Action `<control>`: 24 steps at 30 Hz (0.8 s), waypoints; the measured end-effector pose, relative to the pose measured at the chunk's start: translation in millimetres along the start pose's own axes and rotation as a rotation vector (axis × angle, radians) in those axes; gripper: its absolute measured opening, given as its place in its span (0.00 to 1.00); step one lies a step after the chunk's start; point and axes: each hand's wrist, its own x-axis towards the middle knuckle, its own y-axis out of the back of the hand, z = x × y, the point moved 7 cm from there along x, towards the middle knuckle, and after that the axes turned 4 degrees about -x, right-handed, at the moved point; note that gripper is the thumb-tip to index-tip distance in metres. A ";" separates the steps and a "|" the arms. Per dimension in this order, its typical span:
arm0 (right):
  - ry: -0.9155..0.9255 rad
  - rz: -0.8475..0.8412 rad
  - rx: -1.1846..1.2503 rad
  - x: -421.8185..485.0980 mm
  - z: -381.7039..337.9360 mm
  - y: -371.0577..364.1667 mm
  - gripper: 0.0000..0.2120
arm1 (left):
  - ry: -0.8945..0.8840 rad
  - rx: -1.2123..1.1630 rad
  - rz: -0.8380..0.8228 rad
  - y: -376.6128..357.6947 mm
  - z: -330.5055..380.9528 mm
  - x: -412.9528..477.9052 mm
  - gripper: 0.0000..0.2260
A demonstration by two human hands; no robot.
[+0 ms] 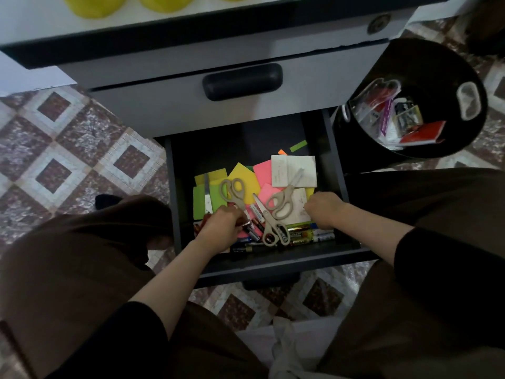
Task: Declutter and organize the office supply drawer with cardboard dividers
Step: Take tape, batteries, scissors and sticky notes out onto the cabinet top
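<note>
Brown-and-white patterned floor tiles (pixel 68 149) fill the left side, next to the open dark grey metal drawer (pixel 175 192), which is pulled out below a closed grey drawer front with a black oval handle (pixel 241 82). Along the open drawer's left side lie green and yellow sticky-note pads (pixel 199 201). Just in front of them, the left hand (pixel 221 228) reaches down into the clutter with its fingers curled under; I cannot tell whether they grip anything. Beside its knuckles lies a pair of beige-handled scissors (pixel 236 195), resting on a yellow paper sheet (pixel 241 177). A second beige-handled pair (pixel 269 222) lies at the middle front, over a heap of loose batteries and pens (pixel 297 236) against the front wall. A third beige pair (pixel 284 201) lies across pink notes (pixel 262 168) and white paper cards (pixel 293 170). The right hand (pixel 325 210) rests on the papers at the right front, fingers bent down (whether they pinch a sheet is hidden). To the right of the drawer stands a round black plastic bin (pixel 423 67) holding crumpled clear wrappers and a red box (pixel 396 119)
</note>
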 end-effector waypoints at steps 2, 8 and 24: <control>-0.005 0.009 -0.008 1.4 1.0 -2.3 0.12 | -0.036 0.002 0.014 -0.2 3.2 -1.0 0.12; -0.015 -0.016 0.026 1.3 -2.7 0.7 0.11 | -0.129 0.029 -0.022 -8.2 10.2 -2.2 0.11; -0.026 -0.053 0.336 1.0 -4.2 -1.5 0.03 | -0.137 0.094 -0.156 -20.3 18.1 -5.3 0.12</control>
